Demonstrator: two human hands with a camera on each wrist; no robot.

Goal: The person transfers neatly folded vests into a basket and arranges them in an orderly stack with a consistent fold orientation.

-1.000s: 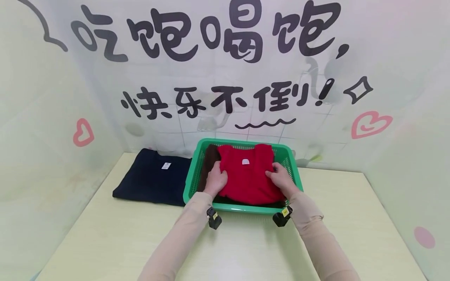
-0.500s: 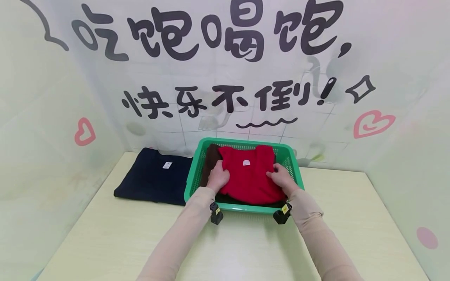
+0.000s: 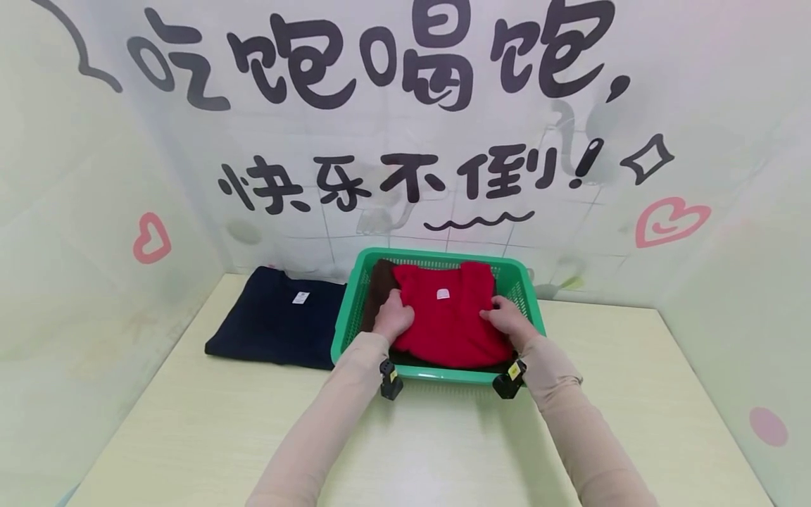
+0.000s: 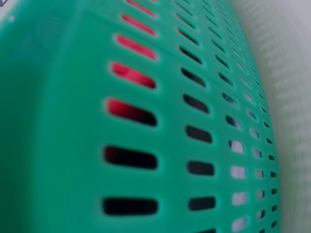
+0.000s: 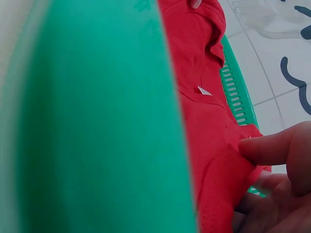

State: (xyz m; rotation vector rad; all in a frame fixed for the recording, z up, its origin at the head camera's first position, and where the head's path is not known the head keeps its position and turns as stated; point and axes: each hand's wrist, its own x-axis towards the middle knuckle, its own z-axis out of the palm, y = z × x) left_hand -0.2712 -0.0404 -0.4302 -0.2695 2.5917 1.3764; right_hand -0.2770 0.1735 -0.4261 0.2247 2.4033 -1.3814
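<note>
A folded red shirt (image 3: 443,331) with a white neck label lies in the green basket (image 3: 437,377), on top of dark brown cloth (image 3: 380,285). My left hand (image 3: 394,317) holds the shirt's left edge, thumb on top. At the opposite edge my right hand (image 3: 509,322) pinches the fabric; in the right wrist view its thumb (image 5: 267,149) presses the red cloth from above with fingers beneath. The left wrist view is filled by the slotted basket wall (image 4: 73,145), with red showing through the slots and the left hand hidden.
Left of the basket a folded navy shirt (image 3: 275,320) with a white label lies on the pale table (image 3: 190,422), right beside the basket's edge. A wall with printed lettering (image 3: 412,176) stands close behind, and side walls flank the table.
My left hand has shifted very slightly to the right with its hold on the red shirt. The right hand, the basket and the navy shirt stay in place.
</note>
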